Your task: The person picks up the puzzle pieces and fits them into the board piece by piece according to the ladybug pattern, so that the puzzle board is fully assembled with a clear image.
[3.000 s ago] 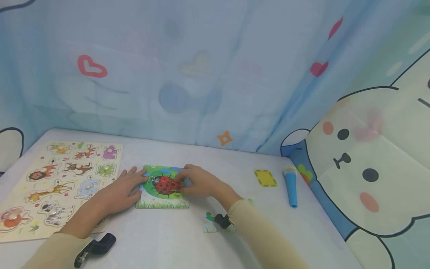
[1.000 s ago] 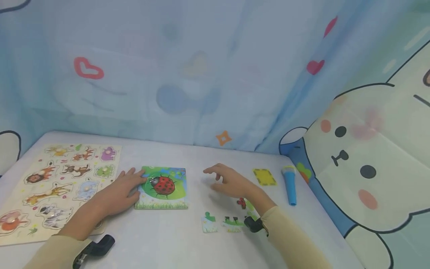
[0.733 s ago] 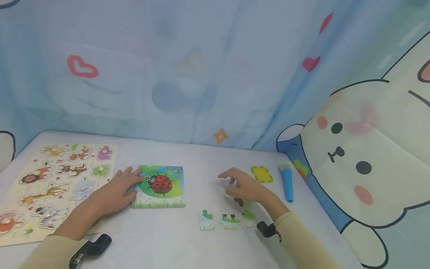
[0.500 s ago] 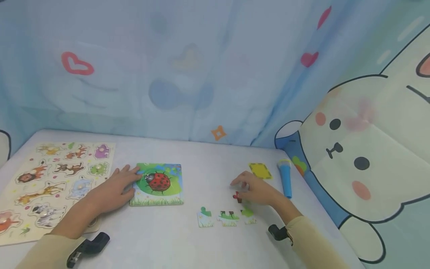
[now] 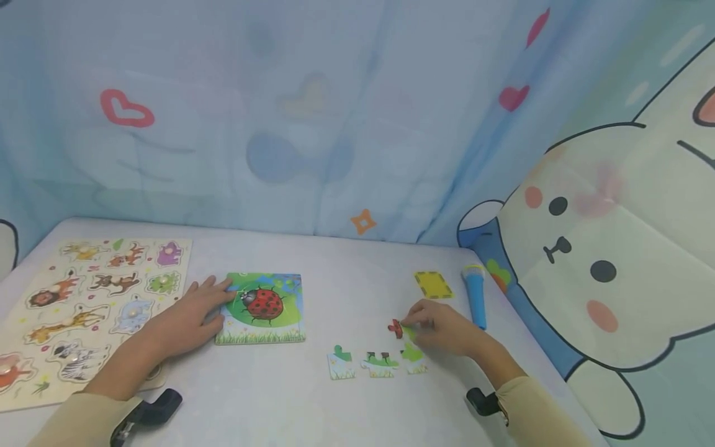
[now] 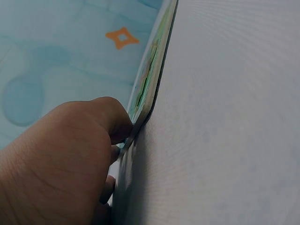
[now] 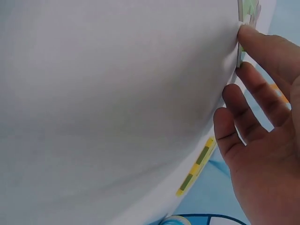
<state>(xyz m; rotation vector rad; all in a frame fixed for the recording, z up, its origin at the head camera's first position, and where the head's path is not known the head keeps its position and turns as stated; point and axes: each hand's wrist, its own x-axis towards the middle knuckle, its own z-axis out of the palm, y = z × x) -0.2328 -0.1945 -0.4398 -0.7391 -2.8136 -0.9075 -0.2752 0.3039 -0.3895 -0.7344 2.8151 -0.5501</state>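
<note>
My right hand (image 5: pixel 441 327) has just reached and pinched a flat red-and-green jigsaw piece (image 5: pixel 397 329) toward the white table's (image 5: pixel 290 397) right edge, presumably singling it out; my relaxed left hand (image 5: pixel 192 315) touches the square green-and-blue ladybird board's (image 5: pixel 259 337) left edge.

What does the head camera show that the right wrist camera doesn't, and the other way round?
Only the head view: the left hand, the animal board and the solid red heart on the backdrop.

Only the right wrist view: the palm side of the right hand, with the undersides of its fingers.

Both: the right hand at a puzzle piece, the yellow square, the white table and the backdrop.
</note>
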